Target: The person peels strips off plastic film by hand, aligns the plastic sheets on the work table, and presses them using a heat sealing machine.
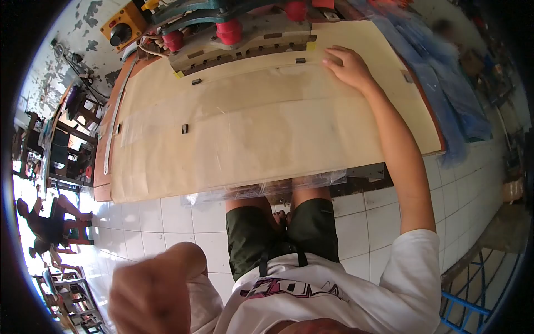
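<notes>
My right hand (347,68) lies on the cream-coloured table sheet (250,128), fingers spread, close to the right end of the metal bar (247,51) of a machine. Nothing shows in its grip. Raised near the camera at the lower left, my left hand (149,295) is smeared by motion, and its fingers cannot be made out. Small dark blocks sit on the sheet: one (301,60) left of my right hand, another (196,82) below the bar's left end, and a third (185,129) farther down. Clear plastic (267,186) hangs under the front edge.
Red cylinders (229,32) stand above the bar. A yellow box with a black knob (123,26) is at the upper left, with a metal ruler (115,119) along the left edge. Blue plastic sheets (445,94) drape over the right side. Two people (50,222) are far left.
</notes>
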`<state>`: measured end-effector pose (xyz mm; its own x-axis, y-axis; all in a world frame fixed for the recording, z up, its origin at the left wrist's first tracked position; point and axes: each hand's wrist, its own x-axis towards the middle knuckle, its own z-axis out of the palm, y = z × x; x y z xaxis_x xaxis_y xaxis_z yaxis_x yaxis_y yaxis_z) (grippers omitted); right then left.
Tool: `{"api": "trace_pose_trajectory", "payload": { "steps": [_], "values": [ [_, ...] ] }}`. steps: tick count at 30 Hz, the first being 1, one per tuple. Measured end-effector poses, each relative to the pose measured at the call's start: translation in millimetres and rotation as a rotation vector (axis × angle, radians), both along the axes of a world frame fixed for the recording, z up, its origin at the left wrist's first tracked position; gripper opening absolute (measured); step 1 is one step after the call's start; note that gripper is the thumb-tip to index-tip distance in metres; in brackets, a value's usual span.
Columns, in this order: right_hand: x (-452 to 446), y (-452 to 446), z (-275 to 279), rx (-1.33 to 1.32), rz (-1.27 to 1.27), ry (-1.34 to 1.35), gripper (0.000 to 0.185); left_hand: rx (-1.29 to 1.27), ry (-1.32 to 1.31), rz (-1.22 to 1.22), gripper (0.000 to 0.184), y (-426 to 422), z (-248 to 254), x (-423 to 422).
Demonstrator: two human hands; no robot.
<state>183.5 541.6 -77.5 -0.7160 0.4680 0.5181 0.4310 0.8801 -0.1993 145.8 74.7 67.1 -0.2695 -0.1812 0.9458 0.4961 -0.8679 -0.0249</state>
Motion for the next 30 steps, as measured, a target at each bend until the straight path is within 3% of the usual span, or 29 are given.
{"api": "trace_pose_trajectory", "payload": {
  "steps": [1,3,5,6,8,15,17,21,23,30],
  "values": [
    [1.7,-0.1,3.5,-0.106,0.044,0.097,0.038,0.027,-0.223,0.035,0.023,4.4,-14.7,2.3],
    [3.9,0.7,8.0,-0.204,0.094,0.195,0.030,-0.366,-0.154,0.065,0.032,33.1,-42.7,-6.8],
    [5.6,1.8,9.8,-0.301,0.071,0.471,0.022,-1.024,0.483,0.056,0.027,70.4,-24.7,-32.9],
    [7.6,0.9,13.5,-0.295,0.078,0.470,0.022,-1.157,0.562,0.069,0.020,88.5,-33.2,-36.3],
    [13.9,-1.2,19.9,-0.293,-0.044,0.542,0.019,-1.145,0.696,0.141,0.020,123.7,-61.1,-53.2],
    [34.3,-0.8,38.3,-0.170,-0.323,0.440,0.019,-1.091,0.839,0.202,0.013,189.7,-88.1,-100.2],
    [42.0,-3.7,45.5,-0.088,-0.461,0.355,0.020,-0.953,0.824,0.341,0.012,195.9,-95.6,-109.5],
    [62.7,-2.1,55.7,-0.081,-0.611,0.179,0.025,-0.969,0.687,0.363,0.012,194.6,-97.5,-119.6],
    [74.8,1.4,55.5,-0.078,-0.827,0.094,0.031,-0.930,0.565,0.411,0.008,192.4,-92.1,-123.0],
    [99.8,3.9,68.2,-0.264,-0.996,-0.067,0.037,-0.990,0.572,0.412,0.009,187.3,-102.6,-124.0]
  ]
}}
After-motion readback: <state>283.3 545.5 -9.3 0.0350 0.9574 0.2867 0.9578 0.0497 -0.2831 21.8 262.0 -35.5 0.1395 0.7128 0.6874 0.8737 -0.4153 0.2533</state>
